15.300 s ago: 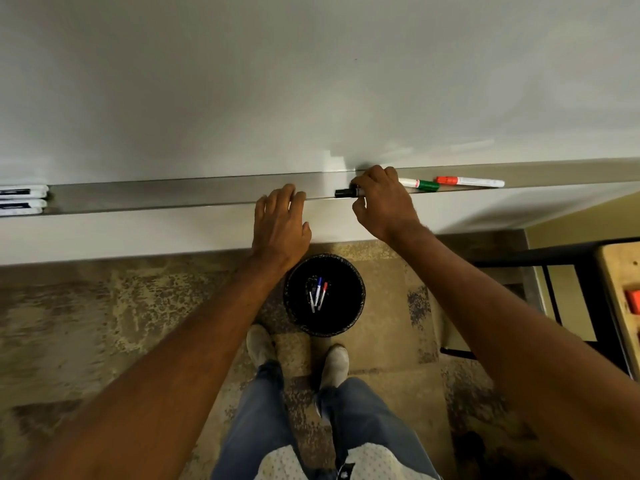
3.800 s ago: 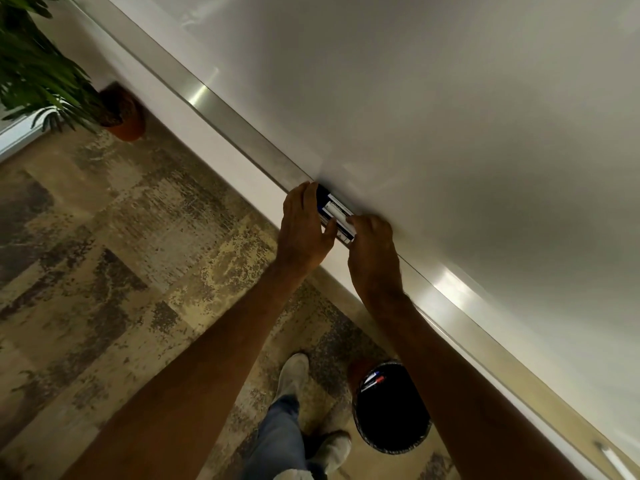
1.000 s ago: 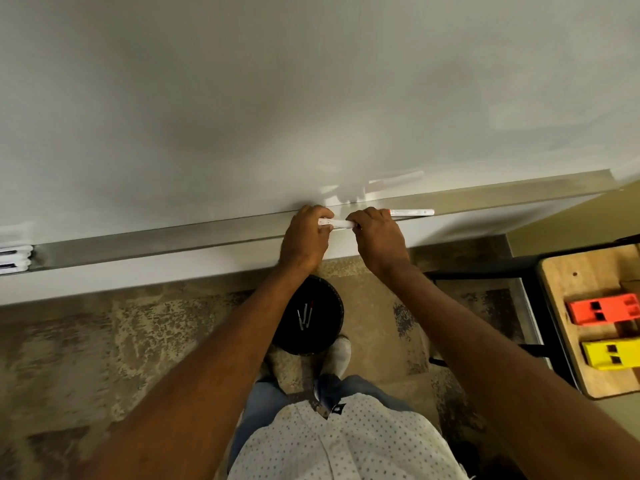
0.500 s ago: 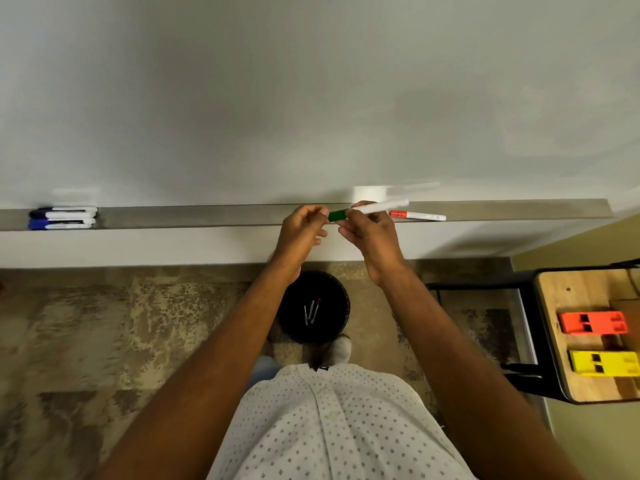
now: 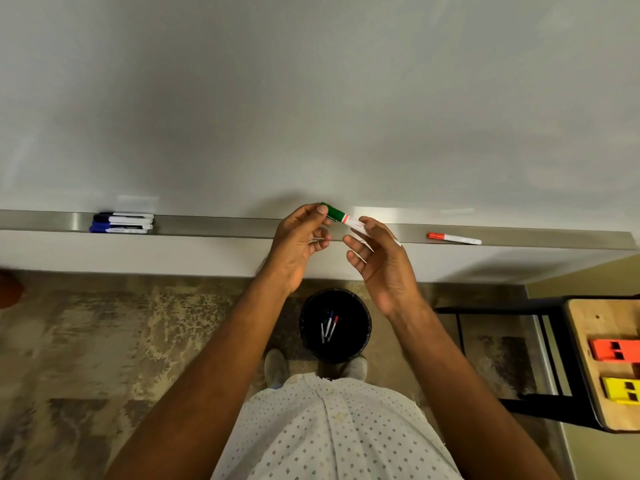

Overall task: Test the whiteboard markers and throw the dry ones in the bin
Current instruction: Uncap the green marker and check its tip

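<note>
a white marker with a green cap [image 5: 341, 218] is held level-ish, cap toward 10 o'clock, above the metal tray [image 5: 221, 226]. a red-capped marker [image 5: 453, 238] lies on the tray at 3 o'clock. capped black and blue markers [image 5: 123, 222] lie stacked at 9 o'clock. the black bin [image 5: 335, 323] at 6 o'clock holds several markers.

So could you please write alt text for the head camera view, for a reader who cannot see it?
A person's left hand pinches the cap of a green marker that the right hand holds before a whiteboard. A bin below holds markers.
</note>
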A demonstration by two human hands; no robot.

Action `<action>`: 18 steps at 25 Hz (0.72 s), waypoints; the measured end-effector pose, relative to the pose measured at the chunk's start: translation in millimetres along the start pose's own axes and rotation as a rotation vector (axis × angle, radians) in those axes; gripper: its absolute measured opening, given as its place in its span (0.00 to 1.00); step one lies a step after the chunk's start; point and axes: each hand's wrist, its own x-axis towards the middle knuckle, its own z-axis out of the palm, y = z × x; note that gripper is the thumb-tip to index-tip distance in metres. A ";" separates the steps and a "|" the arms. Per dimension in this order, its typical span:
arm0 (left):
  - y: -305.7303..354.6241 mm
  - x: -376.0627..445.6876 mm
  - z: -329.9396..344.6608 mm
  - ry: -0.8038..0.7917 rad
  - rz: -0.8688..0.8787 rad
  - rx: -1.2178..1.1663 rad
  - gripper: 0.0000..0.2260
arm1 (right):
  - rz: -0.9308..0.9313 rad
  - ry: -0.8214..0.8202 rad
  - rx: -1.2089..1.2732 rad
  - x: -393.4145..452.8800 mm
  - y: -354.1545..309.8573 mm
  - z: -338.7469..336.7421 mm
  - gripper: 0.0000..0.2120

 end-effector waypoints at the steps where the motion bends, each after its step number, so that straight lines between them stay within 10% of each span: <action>1: 7.0 -1.9 -6.5 0.007 0.014 -0.011 0.03 | 0.000 0.007 -0.015 -2.5 4.6 6.6 0.06; 18: 68.5 -36.2 -63.5 -0.196 0.157 0.261 0.16 | -0.317 -0.094 -0.624 -33.4 70.7 121.1 0.15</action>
